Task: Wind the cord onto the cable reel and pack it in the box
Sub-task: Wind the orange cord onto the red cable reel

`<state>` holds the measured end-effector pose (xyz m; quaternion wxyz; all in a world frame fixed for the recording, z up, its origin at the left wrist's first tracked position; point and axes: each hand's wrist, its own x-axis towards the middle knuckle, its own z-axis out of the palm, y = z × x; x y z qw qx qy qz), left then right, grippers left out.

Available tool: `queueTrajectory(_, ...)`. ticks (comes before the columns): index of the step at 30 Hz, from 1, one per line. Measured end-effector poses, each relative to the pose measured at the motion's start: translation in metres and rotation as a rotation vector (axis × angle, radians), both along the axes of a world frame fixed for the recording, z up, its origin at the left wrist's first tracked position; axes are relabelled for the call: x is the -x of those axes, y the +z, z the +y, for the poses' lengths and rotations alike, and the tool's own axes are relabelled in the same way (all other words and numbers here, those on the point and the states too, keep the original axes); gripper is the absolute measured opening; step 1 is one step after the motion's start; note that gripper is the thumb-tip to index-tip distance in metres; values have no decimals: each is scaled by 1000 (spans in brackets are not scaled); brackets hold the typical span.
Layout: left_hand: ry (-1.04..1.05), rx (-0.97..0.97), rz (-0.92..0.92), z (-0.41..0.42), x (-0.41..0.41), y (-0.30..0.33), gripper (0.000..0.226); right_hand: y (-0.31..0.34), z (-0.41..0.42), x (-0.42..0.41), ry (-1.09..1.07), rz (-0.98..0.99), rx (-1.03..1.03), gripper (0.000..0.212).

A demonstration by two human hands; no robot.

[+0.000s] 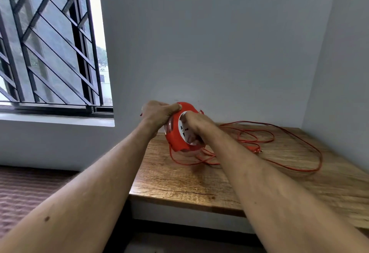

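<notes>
A round orange cable reel (pixel 175 137) with a white socket face is held up above the wooden table (pixel 199 181), near its back left corner. My left hand (pixel 157 114) grips the reel's top left rim. My right hand (pixel 194 125) has its fingers curled onto the white centre of the reel. A long orange cord (pixel 295 151) runs from the reel's underside and lies in loose loops across the table to the right. Its plug (pixel 257 150) rests among the loops. No box is in view.
Grey walls close in the table at the back and on the right. A barred window (pixel 50 43) with a sill is at the left. A striped brown surface (pixel 30 189) lies below it, left of the table edge.
</notes>
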<state>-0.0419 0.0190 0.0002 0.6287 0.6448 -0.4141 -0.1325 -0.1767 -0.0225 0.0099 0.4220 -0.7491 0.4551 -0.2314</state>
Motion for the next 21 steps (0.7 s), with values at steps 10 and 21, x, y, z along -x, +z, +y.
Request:
queueTrajectory(10,25,48,40,17,-26,32,24,8,-36,47,307,339,994,74)
queueTrajectory(21,-104,65,15,17,-22,15,26,-5,-25,29,345,444,1299,68)
